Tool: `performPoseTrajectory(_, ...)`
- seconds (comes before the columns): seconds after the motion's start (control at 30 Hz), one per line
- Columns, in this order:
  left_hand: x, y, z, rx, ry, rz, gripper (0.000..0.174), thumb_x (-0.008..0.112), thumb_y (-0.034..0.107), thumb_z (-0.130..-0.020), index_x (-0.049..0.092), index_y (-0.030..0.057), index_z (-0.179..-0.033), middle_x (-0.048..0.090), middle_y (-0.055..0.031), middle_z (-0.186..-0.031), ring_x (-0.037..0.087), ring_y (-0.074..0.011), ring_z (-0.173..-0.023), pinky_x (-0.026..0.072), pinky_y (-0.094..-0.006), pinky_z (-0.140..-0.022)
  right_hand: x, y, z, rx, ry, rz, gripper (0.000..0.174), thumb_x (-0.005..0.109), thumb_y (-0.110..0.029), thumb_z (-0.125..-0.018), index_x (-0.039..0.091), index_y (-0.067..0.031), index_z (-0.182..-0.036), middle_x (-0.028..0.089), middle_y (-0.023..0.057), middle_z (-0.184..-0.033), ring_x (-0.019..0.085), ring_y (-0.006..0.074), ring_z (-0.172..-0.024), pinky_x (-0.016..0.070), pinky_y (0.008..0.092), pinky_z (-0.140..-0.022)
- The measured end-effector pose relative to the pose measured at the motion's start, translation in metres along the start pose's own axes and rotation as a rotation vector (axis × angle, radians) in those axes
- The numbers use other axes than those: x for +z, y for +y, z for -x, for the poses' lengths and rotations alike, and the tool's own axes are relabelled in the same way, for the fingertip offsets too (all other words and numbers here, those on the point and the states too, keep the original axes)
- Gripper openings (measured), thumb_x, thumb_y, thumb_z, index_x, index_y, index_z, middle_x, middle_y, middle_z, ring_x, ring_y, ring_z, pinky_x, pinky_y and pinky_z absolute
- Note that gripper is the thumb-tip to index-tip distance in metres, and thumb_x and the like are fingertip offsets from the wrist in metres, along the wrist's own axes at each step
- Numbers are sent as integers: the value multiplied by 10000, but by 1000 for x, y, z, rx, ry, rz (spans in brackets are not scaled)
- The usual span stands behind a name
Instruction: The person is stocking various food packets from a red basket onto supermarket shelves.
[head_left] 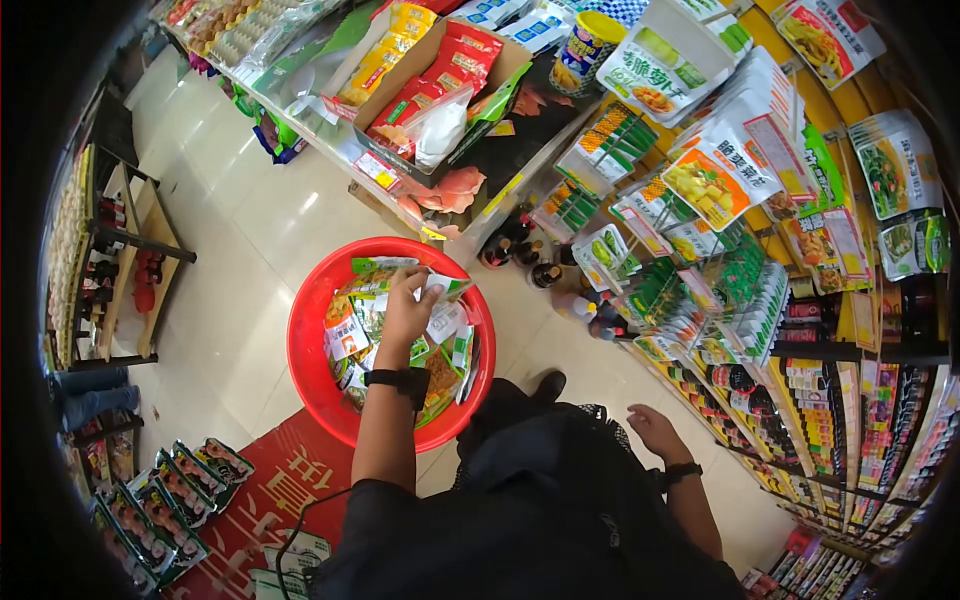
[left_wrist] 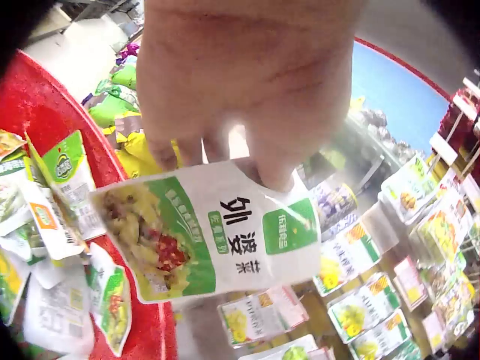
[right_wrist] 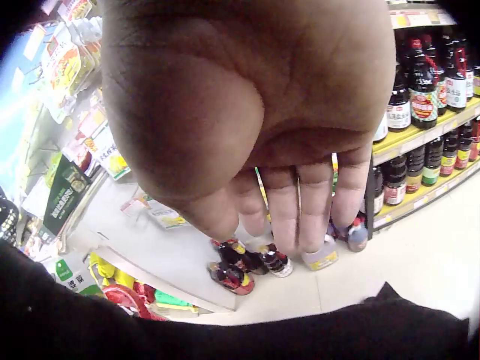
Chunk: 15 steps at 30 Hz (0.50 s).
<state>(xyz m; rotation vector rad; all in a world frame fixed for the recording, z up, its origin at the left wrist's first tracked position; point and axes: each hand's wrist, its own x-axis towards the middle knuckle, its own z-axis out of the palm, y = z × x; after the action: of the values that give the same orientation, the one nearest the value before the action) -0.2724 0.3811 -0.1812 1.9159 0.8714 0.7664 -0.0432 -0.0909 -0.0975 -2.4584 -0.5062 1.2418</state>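
Observation:
My left hand [head_left: 405,310] is above a red basin [head_left: 304,385] full of food packets, pinching one packet by its edge. In the left wrist view that packet [left_wrist: 196,232] is white and green with a picture of chopped vegetables, hanging from the thumb and fingers of the left hand [left_wrist: 247,97]. Loose packets [left_wrist: 60,187] lie in the basin beside it. My right hand [head_left: 655,432] hangs at my side and holds nothing; in the right wrist view the fingers of that hand [right_wrist: 255,127] are relaxed and nearly straight.
Hanging packets [head_left: 720,180] fill the rack at the right. A cardboard box [head_left: 495,75] of red packets stands on the display table. Dark bottles [head_left: 545,275] stand on the floor beneath. At the lower left, more packs [head_left: 160,515] lie by a red mat [head_left: 300,450].

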Motion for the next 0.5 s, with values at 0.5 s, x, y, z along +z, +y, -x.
performPoseTrajectory(0.5, 97, 194, 21, -244, -672, 744, 202, 516, 212, -1028, 612, 38, -1066, 627, 31, -913, 546, -56, -843, 456, -242, -780, -45, -126, -17, -651, -217, -508, 531, 708, -171, -903, 480, -37, -1363, 611, 74, -1217, 581, 149, -1077, 488, 318, -927)
